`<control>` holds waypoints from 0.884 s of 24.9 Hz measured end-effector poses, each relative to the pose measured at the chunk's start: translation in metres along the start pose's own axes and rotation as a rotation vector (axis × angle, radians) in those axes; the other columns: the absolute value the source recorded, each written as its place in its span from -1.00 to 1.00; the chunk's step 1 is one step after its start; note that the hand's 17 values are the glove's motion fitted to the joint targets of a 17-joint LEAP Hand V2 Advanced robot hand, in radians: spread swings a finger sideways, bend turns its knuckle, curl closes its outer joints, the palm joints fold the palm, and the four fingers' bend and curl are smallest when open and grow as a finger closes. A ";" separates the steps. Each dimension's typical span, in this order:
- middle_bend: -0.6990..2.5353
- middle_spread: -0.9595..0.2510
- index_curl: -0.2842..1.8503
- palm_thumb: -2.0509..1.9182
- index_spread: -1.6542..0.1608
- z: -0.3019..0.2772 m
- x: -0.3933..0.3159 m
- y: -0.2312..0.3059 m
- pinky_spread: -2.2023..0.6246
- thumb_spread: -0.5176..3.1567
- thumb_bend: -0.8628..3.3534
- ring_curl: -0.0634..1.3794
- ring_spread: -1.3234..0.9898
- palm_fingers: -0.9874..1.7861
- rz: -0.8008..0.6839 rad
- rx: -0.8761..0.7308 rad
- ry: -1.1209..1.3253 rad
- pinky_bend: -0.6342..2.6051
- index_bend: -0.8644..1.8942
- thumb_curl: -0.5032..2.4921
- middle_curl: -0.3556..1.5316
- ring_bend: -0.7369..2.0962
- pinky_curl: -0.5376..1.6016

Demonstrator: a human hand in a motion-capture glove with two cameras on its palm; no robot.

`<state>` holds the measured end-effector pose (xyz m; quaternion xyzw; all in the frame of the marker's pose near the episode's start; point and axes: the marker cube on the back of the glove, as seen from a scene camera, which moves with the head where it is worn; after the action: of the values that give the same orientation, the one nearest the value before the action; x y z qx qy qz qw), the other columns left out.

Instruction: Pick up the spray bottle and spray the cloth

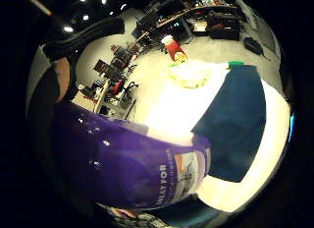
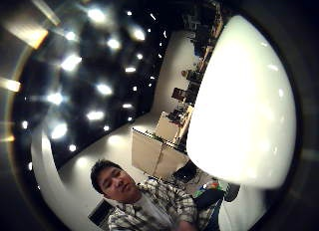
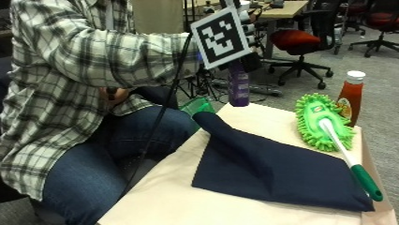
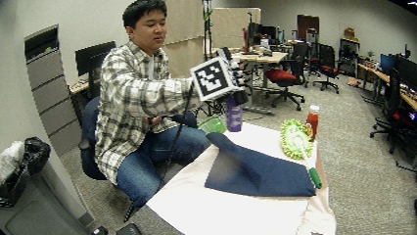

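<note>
So right hand (image 3: 246, 51) raised at chest height, forearm level, fingers wrapped round the purple spray bottle (image 3: 238, 84), which hangs below them (upright), above the near corner of the navy cloth (image 3: 274, 171) on the table (image 3: 174, 197).

The outside view is sitting close at the desk (image 3: 187, 187) corner, facing the cloth (image 3: 274, 173). The wide view is standing farther back, taking in the same cloth. One palm view is looking down past the bottle (image 1: 122, 164) at the cloth; the other is facing ceilingward.
</note>
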<state>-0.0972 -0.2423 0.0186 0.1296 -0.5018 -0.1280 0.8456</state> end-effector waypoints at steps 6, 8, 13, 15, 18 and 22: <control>-0.28 0.30 -0.24 0.64 0.49 0.046 0.020 -0.032 0.49 -0.69 -0.60 -0.22 -0.06 0.52 0.026 -0.011 -0.064 -0.48 -0.26 -0.11 -0.05 -0.14 -0.09; -0.28 0.30 -0.24 0.64 0.49 0.053 0.035 -0.037 0.49 -0.69 -0.60 -0.23 -0.06 0.51 0.043 -0.016 -0.048 -0.49 -0.26 -0.11 -0.05 -0.14 -0.09; -0.28 0.30 -0.24 0.65 0.49 0.065 0.061 -0.049 0.49 -0.69 -0.60 -0.23 -0.07 0.49 0.083 -0.002 -0.040 -0.50 -0.26 -0.11 -0.05 -0.16 -0.10; -0.29 0.31 -0.24 0.65 0.49 0.071 0.073 -0.052 0.49 -0.68 -0.60 -0.23 -0.07 0.48 0.095 -0.005 -0.025 -0.50 -0.26 -0.11 -0.05 -0.16 -0.10; -0.29 0.31 -0.24 0.65 0.50 0.080 0.088 -0.052 0.49 -0.67 -0.60 -0.23 -0.07 0.47 0.117 -0.026 -0.010 -0.51 -0.26 -0.11 -0.05 -0.16 -0.11; -0.30 0.31 -0.24 0.65 0.50 0.090 0.103 -0.052 0.50 -0.66 -0.60 -0.24 -0.07 0.45 0.143 -0.043 -0.015 -0.51 -0.26 -0.11 -0.05 -0.18 -0.12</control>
<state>-0.1337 -0.3349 0.1262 0.0742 -0.5131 -0.0792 0.8514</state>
